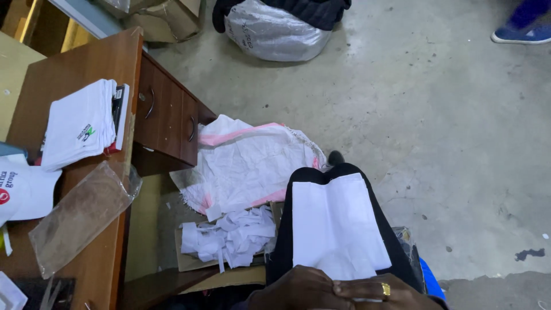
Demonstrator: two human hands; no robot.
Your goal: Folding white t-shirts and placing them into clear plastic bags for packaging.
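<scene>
A white rectangular piece of cloth (336,221) lies flat along my lap, over black trousers (390,229). At the bottom edge of the view, my left hand (298,290) and my right hand (390,295) meet at the near end of the cloth. Their fingers are curled down on it. A gold ring sits on a finger of my right hand. The lower parts of both hands are cut off by the frame.
A wooden desk (109,63) with drawers stands at left, bearing a folded white shirt (80,126) and a clear plastic bag (80,215). A white woven sack (247,163) and white cloth scraps (229,235) on cardboard lie on the floor. A grey bag (275,31) sits far off. Another person's blue shoe (525,34) shows top right.
</scene>
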